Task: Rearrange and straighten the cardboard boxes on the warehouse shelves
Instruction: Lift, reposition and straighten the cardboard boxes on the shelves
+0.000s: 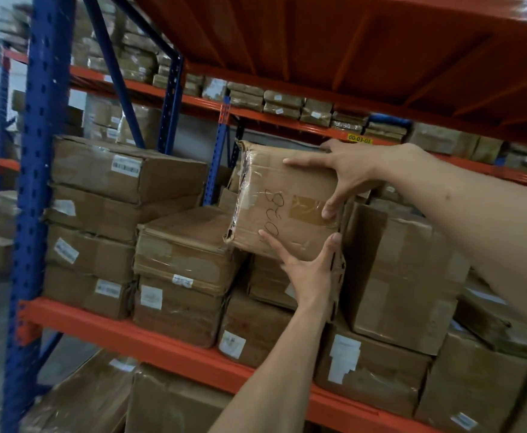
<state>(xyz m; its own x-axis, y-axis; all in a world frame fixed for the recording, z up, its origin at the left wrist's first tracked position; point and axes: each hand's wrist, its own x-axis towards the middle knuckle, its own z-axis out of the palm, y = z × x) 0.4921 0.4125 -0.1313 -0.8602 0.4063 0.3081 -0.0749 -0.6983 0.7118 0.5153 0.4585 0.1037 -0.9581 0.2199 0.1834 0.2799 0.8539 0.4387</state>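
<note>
A taped cardboard box (274,195) with handwritten digits on its front is held up, tilted, above the stacked boxes on the middle shelf. My right hand (349,170) grips its upper right corner, fingers over the top and thumb down the front. My left hand (306,264) supports the box from below, fingers spread against its lower front. Its left edge is crushed and torn. Under it sits a lower stack of boxes (187,254), and a tall box (402,276) stands right beside it.
A taller stack of boxes (99,220) fills the shelf's left end beside the blue upright (37,182). The orange shelf beam (162,342) runs below, with more boxes underneath. An orange shelf deck (349,42) hangs overhead. Further racks with parcels stand behind.
</note>
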